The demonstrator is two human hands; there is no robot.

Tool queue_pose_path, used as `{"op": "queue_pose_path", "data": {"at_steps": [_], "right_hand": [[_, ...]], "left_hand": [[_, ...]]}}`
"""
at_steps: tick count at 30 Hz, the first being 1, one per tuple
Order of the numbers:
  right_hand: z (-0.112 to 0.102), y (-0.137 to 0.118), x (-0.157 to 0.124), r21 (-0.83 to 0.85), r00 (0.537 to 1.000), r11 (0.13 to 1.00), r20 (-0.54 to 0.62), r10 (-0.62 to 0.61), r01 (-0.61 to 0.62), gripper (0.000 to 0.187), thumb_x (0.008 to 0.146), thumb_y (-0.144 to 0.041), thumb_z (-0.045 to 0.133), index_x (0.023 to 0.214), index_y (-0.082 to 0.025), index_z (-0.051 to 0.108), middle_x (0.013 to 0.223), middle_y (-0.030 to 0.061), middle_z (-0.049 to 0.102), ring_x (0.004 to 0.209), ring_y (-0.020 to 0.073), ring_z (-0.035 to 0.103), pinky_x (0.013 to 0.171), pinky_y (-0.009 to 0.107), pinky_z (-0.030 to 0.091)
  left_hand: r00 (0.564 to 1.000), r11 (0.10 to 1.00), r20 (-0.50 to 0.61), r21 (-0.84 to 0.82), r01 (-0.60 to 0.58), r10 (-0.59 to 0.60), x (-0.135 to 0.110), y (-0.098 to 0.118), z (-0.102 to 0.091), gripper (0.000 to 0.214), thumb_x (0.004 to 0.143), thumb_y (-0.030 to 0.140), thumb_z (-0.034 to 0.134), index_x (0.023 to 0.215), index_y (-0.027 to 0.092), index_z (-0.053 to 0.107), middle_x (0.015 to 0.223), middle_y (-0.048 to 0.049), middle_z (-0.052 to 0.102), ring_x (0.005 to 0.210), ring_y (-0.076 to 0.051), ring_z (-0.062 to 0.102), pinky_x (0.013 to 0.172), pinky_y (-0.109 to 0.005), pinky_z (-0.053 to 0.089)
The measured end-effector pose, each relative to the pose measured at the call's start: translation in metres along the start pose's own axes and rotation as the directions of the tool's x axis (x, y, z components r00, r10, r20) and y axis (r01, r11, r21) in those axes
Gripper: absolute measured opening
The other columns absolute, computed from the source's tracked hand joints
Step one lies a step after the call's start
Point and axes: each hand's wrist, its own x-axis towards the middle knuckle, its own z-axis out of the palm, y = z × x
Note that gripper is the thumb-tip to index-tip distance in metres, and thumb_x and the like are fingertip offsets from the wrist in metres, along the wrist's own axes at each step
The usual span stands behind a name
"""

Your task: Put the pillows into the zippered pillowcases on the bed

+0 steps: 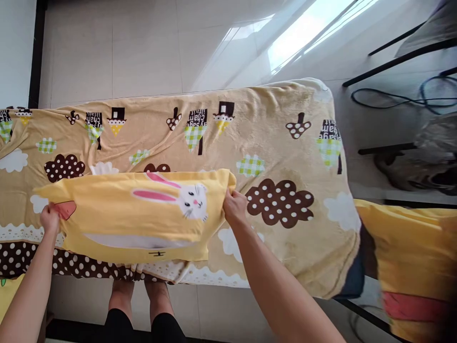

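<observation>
A yellow rabbit-print cloth (124, 214) is stretched sideways between my two hands, over a blanket-covered surface. At its left end, by a red printed patch, my left hand (50, 219) has its fingers closed on the edge. My right hand (235, 207) grips the right edge, close to the printed white rabbit face. The cloth looks folded into a long band, with a pale strip showing along its lower part. Whether it is a pillowcase or a garment I cannot tell. Under it lies a beige blanket (278, 147) with clouds, mushrooms and brown dotted patches.
More yellow cloth (410, 247) with a red band hangs at the right, beside the blanket's end. Beyond are dark metal legs (392, 62), a looped cable (385, 97) and clear plastic. Pale floor tiles (143, 52) lie behind. My legs (157, 300) stand at the near edge.
</observation>
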Motion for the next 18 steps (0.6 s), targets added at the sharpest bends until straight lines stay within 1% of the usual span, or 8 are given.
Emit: {"op": "queue_pose_path", "data": {"at_steps": [3,5,7,9,12,13,15,18], "right_hand": [[0.022,-0.002,-0.005,-0.065,0.983,0.994,0.165,-0.081,0.093,0.048,0.073,-0.067,0.054,0.080,-0.019,0.060,0.075,0.0051,0.064,0.080,0.0216,0.060,0.071,0.032,0.051],[0.029,0.002,-0.021,-0.086,0.955,0.985,0.271,-0.120,0.149,0.054,0.072,-0.068,0.054,0.095,-0.020,0.064,0.096,0.0098,0.069,0.096,0.0257,0.062,0.086,0.039,0.050],[0.030,0.008,-0.044,-0.120,0.943,0.978,0.308,-0.129,0.173,0.064,0.073,-0.070,0.052,0.112,-0.020,0.062,0.119,0.0144,0.065,0.116,0.0314,0.055,0.099,0.048,0.043],[0.030,0.016,-0.069,-0.225,0.950,0.954,0.283,-0.131,0.199,0.073,0.077,-0.069,0.046,0.130,-0.019,0.052,0.137,0.0176,0.054,0.130,0.0350,0.045,0.107,0.055,0.033],[0.036,0.022,-0.103,-0.424,0.942,0.849,0.245,-0.228,0.315,0.078,0.082,-0.064,0.042,0.144,-0.017,0.036,0.149,0.0192,0.041,0.137,0.0348,0.037,0.108,0.055,0.029],[0.041,0.020,-0.111,-0.468,0.934,0.811,0.231,-0.272,0.351,0.077,0.083,-0.062,0.043,0.145,-0.017,0.035,0.148,0.0195,0.041,0.136,0.0344,0.038,0.107,0.054,0.030],[0.053,0.010,-0.118,-0.520,0.930,0.772,0.162,-0.330,0.365,0.071,0.082,-0.057,0.045,0.141,-0.018,0.038,0.142,0.0203,0.047,0.129,0.0350,0.044,0.101,0.052,0.035],[0.068,-0.015,-0.104,-0.583,0.943,0.763,0.016,-0.334,0.280,0.051,0.081,-0.047,0.046,0.124,-0.020,0.050,0.118,0.0204,0.060,0.106,0.0345,0.053,0.086,0.048,0.040]], "left_hand": [[0.989,0.987,0.055,0.077,-0.145,0.141,0.004,0.020,0.015,0.026,0.084,0.032,0.054,0.104,0.016,0.057,0.089,-0.0051,0.060,0.088,-0.021,0.056,0.085,-0.039,0.045],[0.917,0.912,0.099,0.106,-0.397,0.387,-0.021,0.030,0.014,0.032,0.086,0.032,0.054,0.113,0.016,0.055,0.103,-0.0109,0.061,0.103,-0.025,0.056,0.095,-0.045,0.044],[0.717,0.733,0.220,0.012,-0.680,0.662,-0.066,0.037,0.010,0.024,0.090,0.028,0.047,0.108,0.016,0.058,0.101,-0.0117,0.063,0.104,-0.024,0.058,0.096,-0.044,0.046],[0.422,0.517,0.379,-0.196,-0.833,0.824,-0.119,0.042,0.013,0.026,0.092,0.019,0.042,0.111,0.018,0.059,0.103,-0.0101,0.066,0.107,-0.021,0.061,0.098,-0.040,0.048],[0.048,0.314,0.557,-0.394,-0.864,0.829,-0.187,0.056,0.037,0.045,0.089,0.011,0.037,0.132,0.018,0.052,0.131,-0.0110,0.060,0.132,-0.021,0.048,0.110,-0.042,0.042],[-0.032,0.281,0.590,-0.430,-0.858,0.807,-0.203,0.064,0.052,0.050,0.088,0.010,0.036,0.136,0.016,0.049,0.139,-0.0111,0.056,0.138,-0.021,0.042,0.113,-0.043,0.040],[-0.128,0.249,0.623,-0.482,-0.840,0.772,-0.225,0.083,0.085,0.056,0.086,0.007,0.034,0.140,0.014,0.046,0.145,-0.0118,0.050,0.141,-0.021,0.037,0.115,-0.044,0.038],[-0.128,0.259,0.635,-0.481,-0.838,0.762,-0.238,0.120,0.132,0.053,0.085,0.006,0.034,0.136,0.010,0.050,0.138,-0.0151,0.056,0.136,-0.022,0.044,0.113,-0.043,0.041]]}}
